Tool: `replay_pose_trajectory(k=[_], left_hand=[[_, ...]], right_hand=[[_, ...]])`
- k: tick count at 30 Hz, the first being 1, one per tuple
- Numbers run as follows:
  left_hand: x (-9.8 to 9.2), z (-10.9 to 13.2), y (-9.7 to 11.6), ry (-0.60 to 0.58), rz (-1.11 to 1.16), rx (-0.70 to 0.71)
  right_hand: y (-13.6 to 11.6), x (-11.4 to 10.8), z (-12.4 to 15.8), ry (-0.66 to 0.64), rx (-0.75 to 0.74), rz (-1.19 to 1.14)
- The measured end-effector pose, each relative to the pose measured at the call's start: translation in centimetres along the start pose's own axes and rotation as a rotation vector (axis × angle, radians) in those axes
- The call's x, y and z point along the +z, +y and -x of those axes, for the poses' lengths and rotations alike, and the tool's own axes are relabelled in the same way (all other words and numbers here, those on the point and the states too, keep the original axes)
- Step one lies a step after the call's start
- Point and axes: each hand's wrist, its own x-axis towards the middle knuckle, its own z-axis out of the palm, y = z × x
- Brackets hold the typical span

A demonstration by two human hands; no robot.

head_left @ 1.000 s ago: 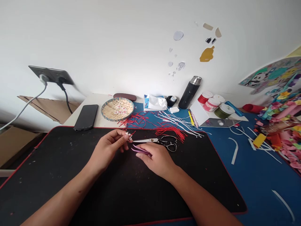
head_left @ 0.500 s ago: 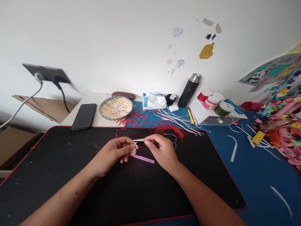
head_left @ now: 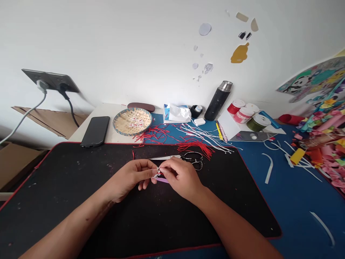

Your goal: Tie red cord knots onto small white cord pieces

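Note:
Over the black mat, my left hand [head_left: 142, 174] pinches a small knotted white and red cord [head_left: 156, 175] between thumb and forefinger. White loops of it hang below the fingertips. My right hand [head_left: 182, 176] is closed at the other side, its thumb and forefinger meeting on the same cord; the exact grip is hidden. Behind the fingers a purple strip-like tool [head_left: 162, 180] lies on the mat, partly covered by both hands. Scissors [head_left: 194, 156] with black handles rest just beyond my right hand, blades pointing left.
A woven basket [head_left: 118, 129] holds small red and white pieces. Red cords [head_left: 192, 145] and white cords [head_left: 212, 138] lie behind the mat [head_left: 151, 223]. A phone [head_left: 95, 131], tissue pack [head_left: 176, 113], black flask [head_left: 218, 100] and thread spools [head_left: 257, 124] line the back.
The fingertips of my right hand have shifted left and down onto the cord, close to those of my left hand. More of the purple tool is now covered; the scissors show more fully.

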Motion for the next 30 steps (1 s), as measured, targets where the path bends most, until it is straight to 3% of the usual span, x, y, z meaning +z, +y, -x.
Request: replay_pose_trajectory(k=[10, 30], left_hand=[[0.16, -0.3, -0.24, 0.007, 0.055, -0.038], [0.23, -0.45, -0.26, 0.027, 0.109, -0.093]], right_hand=[[0.36, 0.08, 0.17, -0.033, -0.123, 0.118], [0.83, 0.62, 0.55, -0.03, -0.191, 0.279]])
